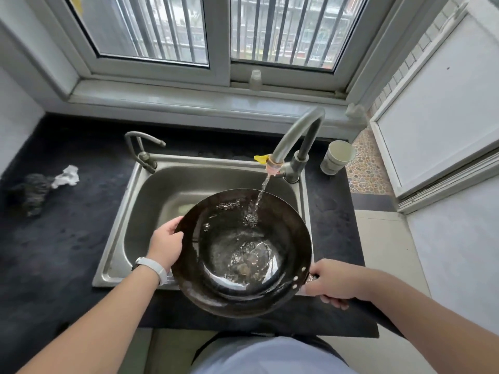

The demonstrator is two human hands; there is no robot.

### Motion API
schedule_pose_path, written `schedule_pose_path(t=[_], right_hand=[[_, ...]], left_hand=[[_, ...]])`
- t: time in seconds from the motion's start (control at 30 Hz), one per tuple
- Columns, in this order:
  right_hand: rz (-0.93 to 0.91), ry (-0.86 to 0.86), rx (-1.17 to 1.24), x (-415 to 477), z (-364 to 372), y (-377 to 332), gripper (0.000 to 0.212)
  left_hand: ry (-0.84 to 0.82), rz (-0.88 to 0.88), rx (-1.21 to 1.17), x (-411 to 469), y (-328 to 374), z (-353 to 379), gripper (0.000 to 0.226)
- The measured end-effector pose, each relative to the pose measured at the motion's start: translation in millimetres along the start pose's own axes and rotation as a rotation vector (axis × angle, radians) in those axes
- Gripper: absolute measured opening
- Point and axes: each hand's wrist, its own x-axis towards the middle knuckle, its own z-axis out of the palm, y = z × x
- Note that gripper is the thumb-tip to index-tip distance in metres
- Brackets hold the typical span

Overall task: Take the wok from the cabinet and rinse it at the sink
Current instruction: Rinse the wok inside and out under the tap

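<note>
A dark round wok (280, 268) hangs over the front right of the steel sink (151, 195). Water runs from the tall curved faucet (294, 136) onto the wok's far inner wall and pools in its bottom. My left hand (166, 245) grips the wok's left rim, thumb over the edge. My right hand (330, 280) is curled round the wok's handle at the right, and the handle itself is mostly hidden under the fingers.
A small second tap (143, 147) stands at the sink's back left. A pale cup (337, 157) sits right of the faucet. Dark cloth and crumpled white paper (66, 176) lie on the black counter (67, 238) at left. A small bottle (255, 80) stands on the window sill.
</note>
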Motion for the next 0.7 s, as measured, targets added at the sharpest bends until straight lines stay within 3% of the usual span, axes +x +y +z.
schedule_pose_path(t=[0.33, 0.7], right_hand=[[-0.077, -0.109, -0.148, 35.7, -7.1, -16.4, 0.023], [-0.088, 0.242, -0.389, 92.1, 11.8, -16.8, 0.022]], left_hand=[[0.106, -0.043, 0.055, -5.6, 1.8, -34.9, 0.049], [0.191, -0.024, 0.087, -17.6, 24.1, -46.6, 0.049]])
